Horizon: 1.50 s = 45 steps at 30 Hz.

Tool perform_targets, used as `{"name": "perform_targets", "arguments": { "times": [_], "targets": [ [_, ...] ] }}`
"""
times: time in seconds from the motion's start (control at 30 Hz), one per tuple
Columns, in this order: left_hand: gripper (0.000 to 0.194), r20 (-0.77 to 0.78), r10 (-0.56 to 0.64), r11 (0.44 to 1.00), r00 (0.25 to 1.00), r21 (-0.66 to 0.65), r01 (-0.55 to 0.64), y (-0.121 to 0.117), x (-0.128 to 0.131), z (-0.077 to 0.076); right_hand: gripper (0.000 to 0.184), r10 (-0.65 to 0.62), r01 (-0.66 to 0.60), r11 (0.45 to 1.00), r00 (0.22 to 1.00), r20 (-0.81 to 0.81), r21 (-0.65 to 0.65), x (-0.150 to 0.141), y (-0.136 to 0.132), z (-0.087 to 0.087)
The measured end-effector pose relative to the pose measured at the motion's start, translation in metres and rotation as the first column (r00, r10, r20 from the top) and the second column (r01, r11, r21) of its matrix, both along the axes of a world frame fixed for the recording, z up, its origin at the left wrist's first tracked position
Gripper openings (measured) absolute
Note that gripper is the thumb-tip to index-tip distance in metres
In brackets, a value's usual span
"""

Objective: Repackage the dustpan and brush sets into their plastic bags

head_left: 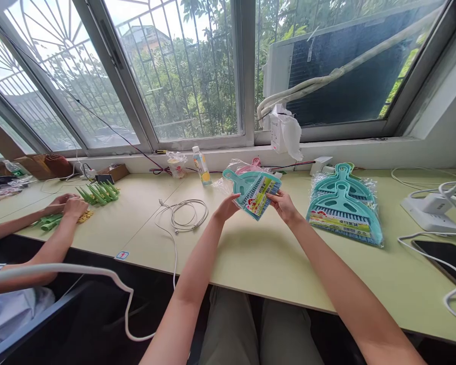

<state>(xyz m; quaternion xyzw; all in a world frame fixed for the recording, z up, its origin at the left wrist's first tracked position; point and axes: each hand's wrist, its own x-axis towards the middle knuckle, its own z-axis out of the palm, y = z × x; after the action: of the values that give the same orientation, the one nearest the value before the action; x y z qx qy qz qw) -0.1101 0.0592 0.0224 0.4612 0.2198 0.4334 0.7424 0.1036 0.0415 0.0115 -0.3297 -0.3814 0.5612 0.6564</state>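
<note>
Above the middle of the table I hold a teal dustpan and brush set with blue bristles and a printed label, tilted with its handle toward the upper left. My left hand grips its lower left edge. The right corner, by the label, is pinched in my right hand. Just behind it lies a pink handled piece in clear plastic, mostly hidden by the held set. To the right, several more teal dustpan sets lie overlapping in clear wrapping, with their handles toward the window.
A drink bottle and a plastic-wrapped cup stand near the sill. A coiled white cable lies left of my arm. At right are a charger block and a phone. A co-worker's hands handle green items at far left.
</note>
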Motion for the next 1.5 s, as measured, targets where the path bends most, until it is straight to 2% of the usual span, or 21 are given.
{"name": "perform_targets", "arguments": {
  "times": [0.37, 0.5, 0.63, 0.83, 0.9, 1.07, 1.13, 1.33, 1.43, 1.5],
  "targets": [
    [0.036, -0.069, -0.042, 0.999, 0.997, -0.014, 0.041, -0.012, 0.024, -0.001, 0.030, -0.076, 0.074, 0.997, 0.994, -0.082, -0.024, 0.003, 0.003, -0.002],
    [0.039, -0.072, 0.012, 1.000, 0.997, 0.015, -0.011, -0.012, 0.036, -0.004, 0.026, -0.147, 0.143, 0.989, 0.981, -0.125, -0.041, -0.002, 0.002, -0.005],
    [0.041, -0.095, 0.063, 0.998, 0.993, -0.015, -0.064, -0.012, 0.042, -0.007, 0.024, -0.194, 0.187, 0.980, 0.973, -0.126, -0.068, -0.003, 0.002, -0.005],
    [0.045, -0.144, -0.102, 0.995, 0.984, 0.001, 0.103, -0.018, 0.042, -0.003, 0.022, -0.190, 0.176, 0.979, 0.972, -0.138, -0.103, 0.004, 0.001, 0.002],
    [0.044, -0.155, -0.119, 0.992, 0.981, 0.020, 0.123, -0.019, 0.044, -0.003, 0.022, -0.179, 0.166, 0.981, 0.973, -0.145, -0.099, 0.005, 0.000, 0.003],
    [0.039, -0.238, 0.163, 0.985, 0.958, 0.093, -0.144, -0.010, 0.047, -0.011, 0.023, -0.194, 0.172, 0.975, 0.967, -0.163, -0.138, 0.004, 0.000, 0.001],
    [0.041, -0.270, 0.195, 0.979, 0.943, 0.114, -0.169, -0.005, 0.045, -0.015, 0.021, -0.202, 0.169, 0.965, 0.967, -0.154, -0.202, 0.003, 0.001, -0.001],
    [0.048, -0.326, 0.097, 0.985, 0.940, 0.164, -0.045, 0.002, 0.034, -0.020, 0.003, -0.257, 0.199, 0.908, 0.960, -0.115, -0.368, 0.007, 0.006, -0.008],
    [0.054, -0.345, 0.077, 0.983, 0.936, 0.184, -0.013, 0.000, 0.033, -0.020, 0.009, -0.289, 0.233, 0.892, 0.952, -0.095, -0.387, 0.010, 0.009, -0.013],
    [0.056, -0.355, 0.069, 0.983, 0.932, 0.186, -0.003, -0.001, 0.032, -0.020, 0.016, -0.278, 0.232, 0.901, 0.957, -0.077, -0.368, 0.012, 0.012, -0.018]
  ]
}}
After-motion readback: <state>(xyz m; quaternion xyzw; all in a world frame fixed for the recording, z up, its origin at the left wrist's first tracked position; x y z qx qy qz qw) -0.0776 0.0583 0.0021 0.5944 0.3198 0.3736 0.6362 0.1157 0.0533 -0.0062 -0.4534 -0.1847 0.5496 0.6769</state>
